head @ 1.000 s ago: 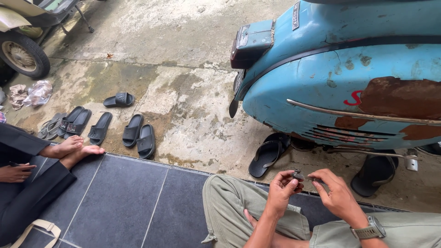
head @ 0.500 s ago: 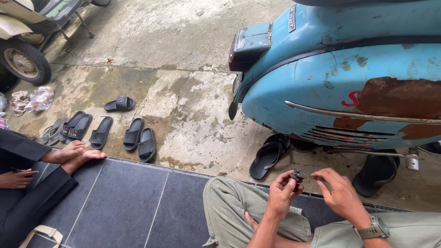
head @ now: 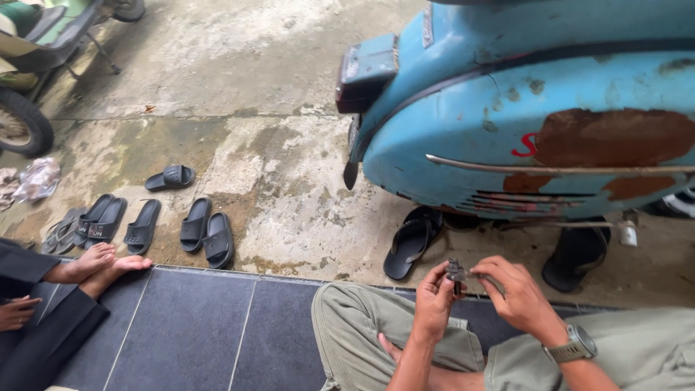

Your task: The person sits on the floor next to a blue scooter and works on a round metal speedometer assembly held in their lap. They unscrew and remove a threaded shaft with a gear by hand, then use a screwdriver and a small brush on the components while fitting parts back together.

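Observation:
A small dark metal part [head: 456,272] is pinched between the fingertips of both hands, just above my knees. My left hand [head: 434,298] grips it from the left side, fingers curled. My right hand [head: 518,293] holds its right end with thumb and forefinger; a wristwatch [head: 572,350] sits on that wrist. I sit cross-legged in olive trousers [head: 355,326] on dark floor tiles [head: 195,340]. Right in front stands a rusty light-blue scooter [head: 536,123].
A black sandal [head: 410,242] lies under the scooter's tail, another dark shoe [head: 575,253] to its right. Several black slides [head: 181,228] line the concrete at left. Another person's bare feet [head: 98,264] and hand [head: 18,313] rest at the left edge. A green vehicle's wheel [head: 22,123] stands top left.
The view has shifted slightly down and left. My hands stay together on the small part, with the fingers turning it a little. The other person's feet have barely moved.

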